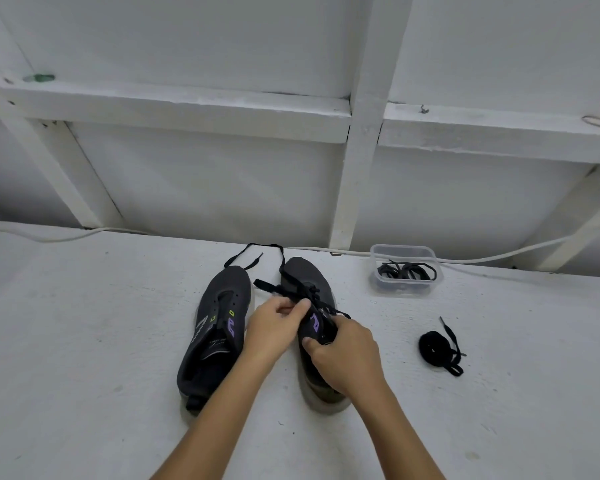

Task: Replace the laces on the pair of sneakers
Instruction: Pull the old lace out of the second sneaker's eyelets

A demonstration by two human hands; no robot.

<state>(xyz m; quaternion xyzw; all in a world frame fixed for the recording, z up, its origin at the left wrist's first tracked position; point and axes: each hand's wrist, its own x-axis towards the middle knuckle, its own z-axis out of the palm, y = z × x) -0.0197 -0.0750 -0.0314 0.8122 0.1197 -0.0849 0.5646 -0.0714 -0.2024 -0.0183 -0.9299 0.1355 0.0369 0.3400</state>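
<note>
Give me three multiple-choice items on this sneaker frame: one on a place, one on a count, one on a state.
1. Where is the clear plastic container?
A. Beyond and to the right of the sneakers, near the wall
B. Between the two sneakers
C. At the near table edge, left of the arms

2. How many sneakers are on the table?
A. One
B. Two
C. Three

3. What state is the left sneaker in?
A. Fully laced and tied
B. Eyelets bare, no lace threaded
C. Lying sole-up

Key: 1 A, it sits far right by the white cable, with black laces inside. 2 B, the left sneaker and the right sneaker stand side by side. 3 B, its holes show open, while the left hand and right hand work the black lace on the right one.
</note>
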